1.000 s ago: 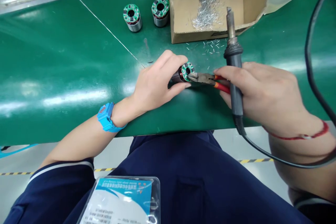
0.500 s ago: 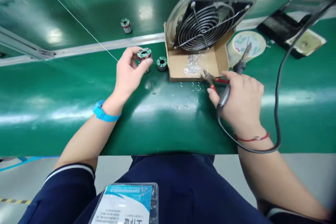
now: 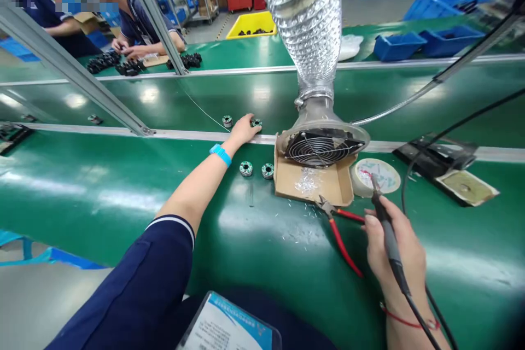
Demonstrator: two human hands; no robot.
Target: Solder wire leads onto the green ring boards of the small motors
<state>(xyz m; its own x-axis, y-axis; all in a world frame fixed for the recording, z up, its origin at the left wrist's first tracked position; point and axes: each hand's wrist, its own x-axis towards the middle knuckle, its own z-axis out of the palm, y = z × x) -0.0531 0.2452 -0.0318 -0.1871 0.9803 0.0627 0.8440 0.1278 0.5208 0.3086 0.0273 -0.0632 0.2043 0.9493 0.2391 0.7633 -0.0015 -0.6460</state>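
My left hand [image 3: 245, 130] reaches over the metal rail, its fingers closed around a small round motor part with a green circuit board on top [image 3: 256, 122]. A similar part [image 3: 227, 121] stands just left of that hand. Two more, a left one [image 3: 246, 168] and a right one [image 3: 268, 170], sit on the green bench beside the cardboard box. My right hand [image 3: 396, 246] grips a soldering iron [image 3: 388, 229], its tip over a roll of tape [image 3: 376, 176]. Red-handled diagonal cutters [image 3: 337, 224] lie spread on the bench, one handle reaching my right fingers.
A fume extractor fan [image 3: 324, 149] with a foil duct [image 3: 307, 16] overhangs the cardboard box [image 3: 283, 183], which holds wire clippings. A soldering iron stand with a sponge [image 3: 466, 186] is at right. Metal posts [image 3: 90, 60] rise at left. Co-workers [image 3: 143, 22] sit across the line.
My left hand has moved from the bench over the rail; a second motor part now stands on the bench. The cutters have left my right hand's grasp and lie down. The view has tilted up.
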